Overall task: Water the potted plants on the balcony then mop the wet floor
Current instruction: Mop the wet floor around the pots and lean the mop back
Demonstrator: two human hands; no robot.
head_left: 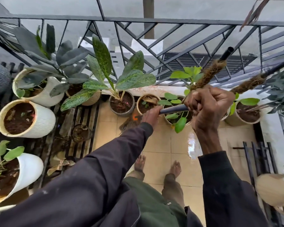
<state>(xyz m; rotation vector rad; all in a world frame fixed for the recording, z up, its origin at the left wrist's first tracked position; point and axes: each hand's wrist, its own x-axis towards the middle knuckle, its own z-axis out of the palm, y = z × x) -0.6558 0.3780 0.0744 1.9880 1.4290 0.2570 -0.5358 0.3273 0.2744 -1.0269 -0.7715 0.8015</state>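
Observation:
Both hands grip a dark mop handle (174, 109). My right hand (210, 105) holds its upper end close to the camera. My left hand (150, 114) holds it lower down. The mop head (129, 122), brownish strands with an orange fitting, rests on the beige tiled floor (157, 145) beside the pots. A shiny wet patch (193, 145) lies on the tiles below my right hand. Potted plants line the railing: a variegated-leaf plant in a grey pot (121, 105), a small tan pot (146, 104), and a pot with round green leaves (177, 115).
White ribbed pots (39, 118) stand on a dark slatted rack (79, 128) at left. A black metal railing (154, 19) closes the balcony ahead. Two moss poles (208, 74) rise from the pots. A black metal stand (256, 158) is at right. My bare feet (157, 166) stand on the tiles.

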